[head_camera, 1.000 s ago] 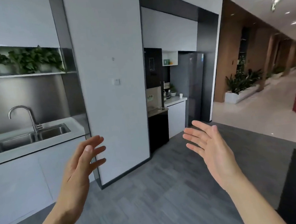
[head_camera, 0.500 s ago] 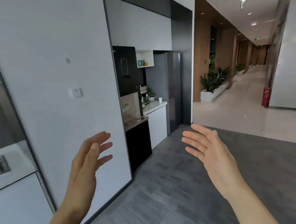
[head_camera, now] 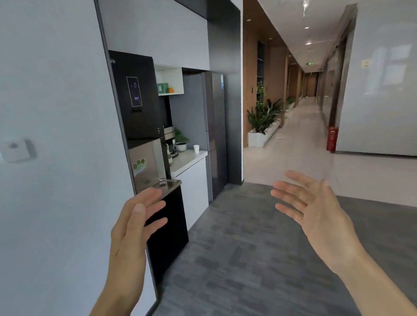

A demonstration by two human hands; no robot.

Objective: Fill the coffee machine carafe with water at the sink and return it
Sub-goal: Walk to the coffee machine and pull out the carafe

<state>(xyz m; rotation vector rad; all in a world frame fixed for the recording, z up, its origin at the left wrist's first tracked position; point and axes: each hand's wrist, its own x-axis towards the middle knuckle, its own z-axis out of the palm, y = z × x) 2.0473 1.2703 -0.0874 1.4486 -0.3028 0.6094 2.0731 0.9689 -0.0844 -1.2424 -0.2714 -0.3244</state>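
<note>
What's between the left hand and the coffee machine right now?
Head view: the steel water dispenser and its drip tray stand between the left hand and the coffee machine, which is farther back on the counter.

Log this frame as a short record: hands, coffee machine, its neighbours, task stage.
left hand: open, holding nothing
right hand: open, holding nothing
silver-and-black coffee machine: on white countertop, beyond both hands
neighbours: small green plant in white pot, white paper cup
task stage: machine not yet reached
</note>
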